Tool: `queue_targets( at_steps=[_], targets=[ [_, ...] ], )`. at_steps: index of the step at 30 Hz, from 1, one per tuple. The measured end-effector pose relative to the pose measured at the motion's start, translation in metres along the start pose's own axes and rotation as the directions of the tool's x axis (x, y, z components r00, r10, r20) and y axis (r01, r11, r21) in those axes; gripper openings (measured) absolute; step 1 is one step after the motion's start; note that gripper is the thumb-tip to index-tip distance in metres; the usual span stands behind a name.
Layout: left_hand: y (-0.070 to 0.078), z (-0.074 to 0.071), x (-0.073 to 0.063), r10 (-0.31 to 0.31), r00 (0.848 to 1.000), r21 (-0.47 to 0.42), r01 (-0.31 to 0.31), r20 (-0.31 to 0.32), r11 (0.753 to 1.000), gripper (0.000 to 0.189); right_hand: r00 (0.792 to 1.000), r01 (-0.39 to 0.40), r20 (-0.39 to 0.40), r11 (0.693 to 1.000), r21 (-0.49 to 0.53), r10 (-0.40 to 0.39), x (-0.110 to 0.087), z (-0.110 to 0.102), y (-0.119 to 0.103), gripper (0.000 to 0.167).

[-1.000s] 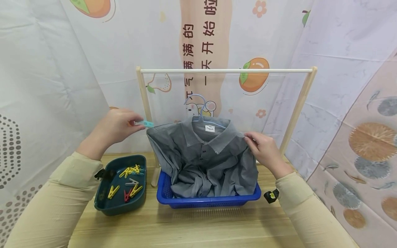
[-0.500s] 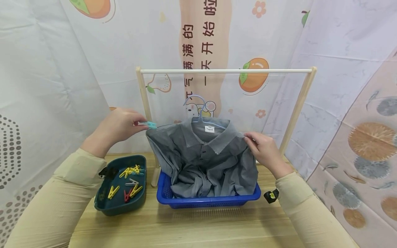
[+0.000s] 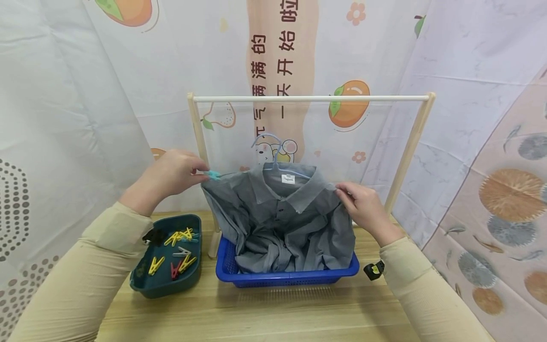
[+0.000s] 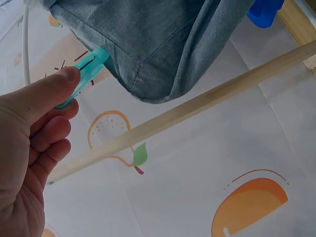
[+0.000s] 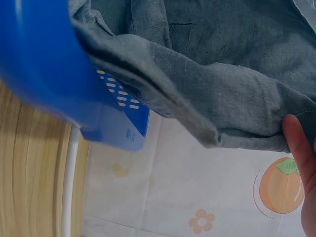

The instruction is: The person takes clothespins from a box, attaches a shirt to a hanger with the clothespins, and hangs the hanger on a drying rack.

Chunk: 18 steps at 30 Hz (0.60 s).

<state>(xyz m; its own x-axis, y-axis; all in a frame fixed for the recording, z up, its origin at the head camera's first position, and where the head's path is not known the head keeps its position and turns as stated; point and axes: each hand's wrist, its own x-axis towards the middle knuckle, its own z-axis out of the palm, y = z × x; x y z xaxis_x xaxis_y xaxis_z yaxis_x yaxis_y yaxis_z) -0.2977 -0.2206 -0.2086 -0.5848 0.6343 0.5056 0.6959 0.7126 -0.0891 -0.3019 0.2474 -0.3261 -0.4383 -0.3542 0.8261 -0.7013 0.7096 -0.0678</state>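
Turquoise clothespin [image 4: 92, 69] is being pinched by left hand [image 3: 173, 173] at shoulder of grey shirt [image 3: 275, 223]; other shoulder being pinched by right hand [image 3: 365, 204].

Grey shirt [image 3: 265, 223], turquoise clothespin [image 4: 90, 73], pale blue hanger [image 3: 275, 166], blue basket [image 3: 290, 275], dark green tray [image 3: 171, 289], white fruit-patterned curtain [image 3: 171, 61]

From the head, looks forward and down from well back, taking in the rack [image 3: 309, 99], the grey shirt [image 3: 279, 209], the blue basket [image 3: 288, 275] and the tabletop [image 3: 273, 311]. From the left wrist, peers tilted and close past the left hand [image 4: 27, 136] at the left edge toward the printed curtain [image 4: 173, 187], sharing the turquoise clothespin [image 4: 92, 72] with the head view. From the right wrist, faces the shirt sideways and near, past the right hand [image 5: 306, 175] at the right edge, sharing the basket, upper left, with the head view.
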Motion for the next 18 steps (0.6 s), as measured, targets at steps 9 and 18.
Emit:
queue_targets(
  at_steps=[9, 18],
  targets=[
    [0.001, 0.006, 0.007, 0.043, 0.999, -0.011, -0.043, 0.03, 0.999, 0.01, 1.0, 0.019, 0.0, 1.0, 0.008, -0.019, 0.0, 0.0, 0.0, 0.013],
    [0.003, 0.011, 0.01, 0.042, 0.997, -0.016, -0.041, 0.064, 0.999, 0.01, 1.0, 0.022, 0.005, 1.0, 0.019, -0.022, -0.001, 0.0, 0.002, 0.014]
  ],
)
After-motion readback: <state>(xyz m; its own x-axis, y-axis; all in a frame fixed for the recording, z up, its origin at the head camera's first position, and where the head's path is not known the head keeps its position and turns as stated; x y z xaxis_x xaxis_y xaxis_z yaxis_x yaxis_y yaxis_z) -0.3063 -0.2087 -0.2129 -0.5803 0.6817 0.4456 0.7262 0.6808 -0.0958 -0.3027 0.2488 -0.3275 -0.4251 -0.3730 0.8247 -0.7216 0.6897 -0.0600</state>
